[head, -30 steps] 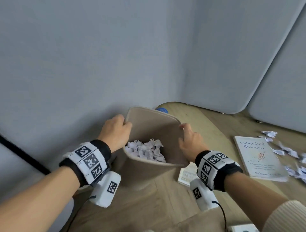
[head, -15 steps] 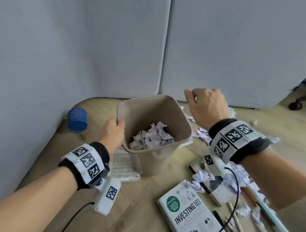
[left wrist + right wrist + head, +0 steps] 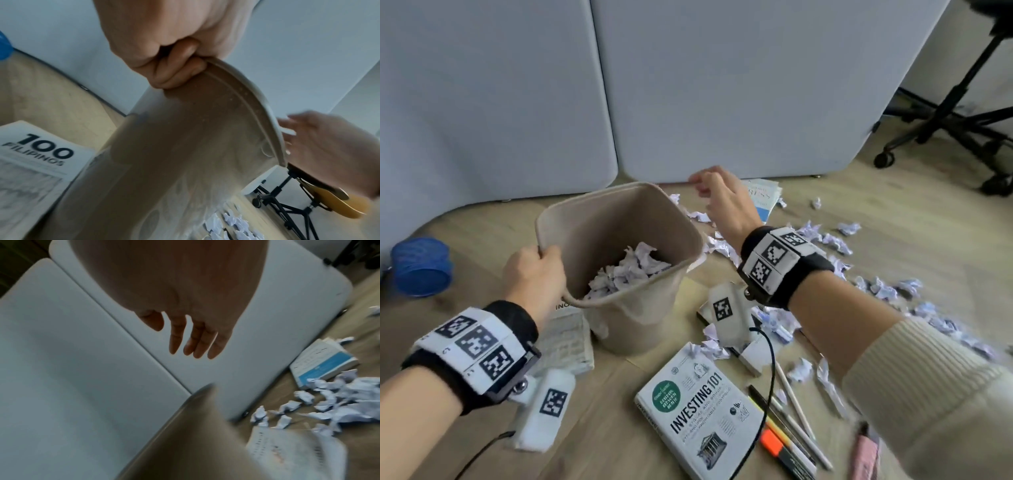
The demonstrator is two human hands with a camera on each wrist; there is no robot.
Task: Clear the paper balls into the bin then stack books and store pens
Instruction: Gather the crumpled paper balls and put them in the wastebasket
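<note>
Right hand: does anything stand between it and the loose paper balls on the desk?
Nothing visible does. The right hand hangs empty, fingers relaxed, above the loose paper balls right of the bin; the left hand grips the bin's rim.

Wooden table (image 3: 914, 219) strewn with paper, books and pens.
On its light woodgrain top, a beige bin (image 3: 633, 308) stood near the centre, tilted, with a blue mesh cup (image 3: 420, 267) at nine o'clock from it and a "100 Filipinos" book (image 3: 30, 165) lying flat at its seven o'clock side. The "Investing 101" book (image 3: 698, 414) lay at five o'clock, pens and highlighters (image 3: 787, 435) just beside its right edge. Crumpled paper balls (image 3: 887, 287) were scattered from two round to four o'clock. A blue-and-white book (image 3: 765, 198) lay at one o'clock, near the grey partition panels, and another book (image 3: 753, 353), partly covered by paper, at four o'clock.
</note>
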